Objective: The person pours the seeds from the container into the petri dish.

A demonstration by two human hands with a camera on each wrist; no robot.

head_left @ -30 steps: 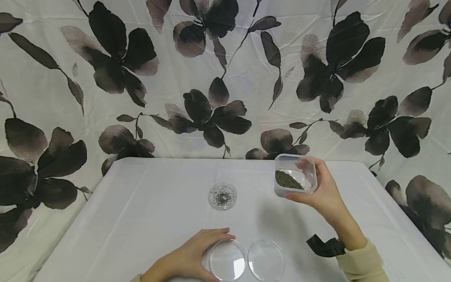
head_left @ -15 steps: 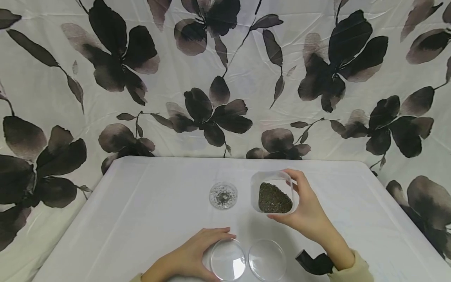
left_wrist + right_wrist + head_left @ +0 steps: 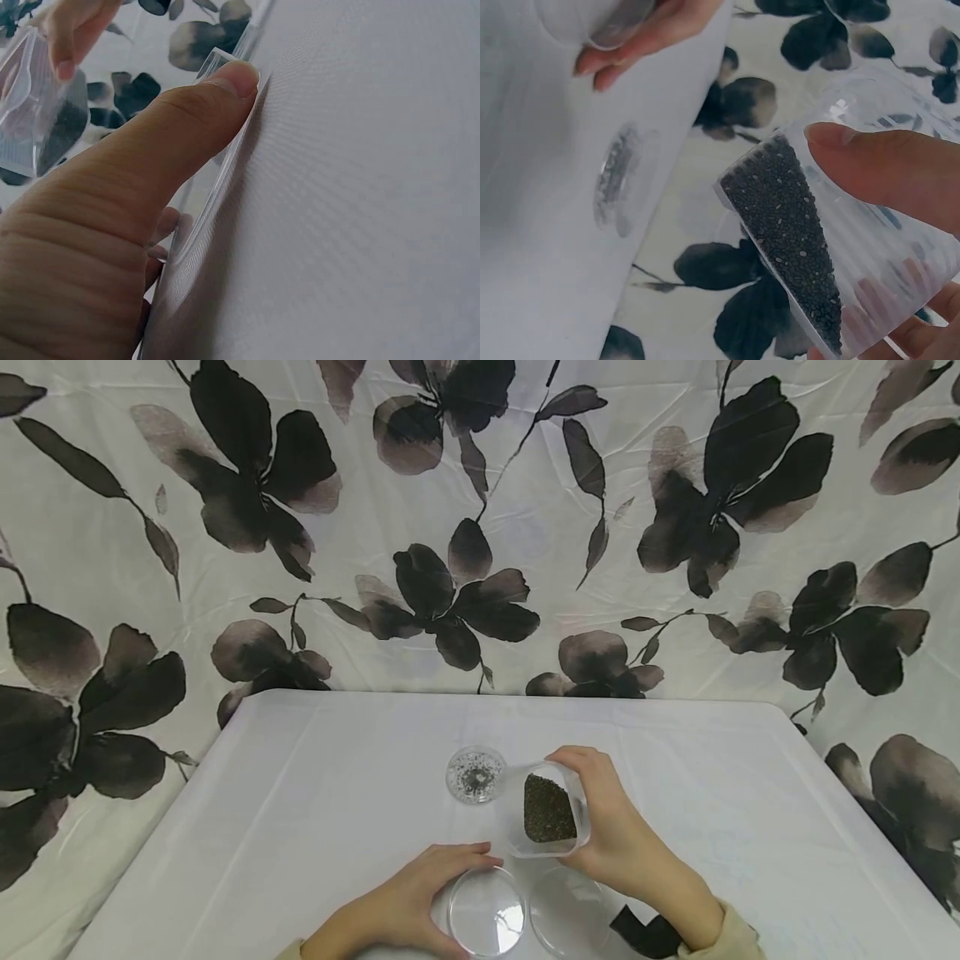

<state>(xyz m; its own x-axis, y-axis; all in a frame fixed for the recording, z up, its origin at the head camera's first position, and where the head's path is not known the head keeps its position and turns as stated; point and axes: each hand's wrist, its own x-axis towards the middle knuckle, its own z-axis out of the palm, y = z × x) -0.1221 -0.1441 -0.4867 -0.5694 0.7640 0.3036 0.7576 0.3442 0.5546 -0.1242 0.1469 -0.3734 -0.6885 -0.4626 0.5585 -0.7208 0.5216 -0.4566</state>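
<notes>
My right hand [image 3: 626,839] grips a clear plastic tub [image 3: 513,814] and holds it tilted above the table. Small dark speckled seeds [image 3: 550,810], much like chia, are heaped against one side of the tub; the right wrist view shows them as a slanted wedge [image 3: 787,240], with the thumb on the outer wall. At the table's front, my left hand [image 3: 408,893] curves round the rim of a clear petri dish [image 3: 483,910], its thumb [image 3: 187,127] along the edge. A second clear round dish [image 3: 564,914] lies right beside it, partly below the right hand.
A clear round dish [image 3: 476,775] with scattered dark seeds stands farther back, just left of the tub. A white cloth [image 3: 315,793] covers the table, and a flower-printed curtain [image 3: 570,543] hangs behind its far edge. A black strap [image 3: 647,933] is at the right wrist.
My right hand has brought the tub left and toward the front, from the back right to near the petri dishes, and its tilt has changed. The left hand stays at its dish.
</notes>
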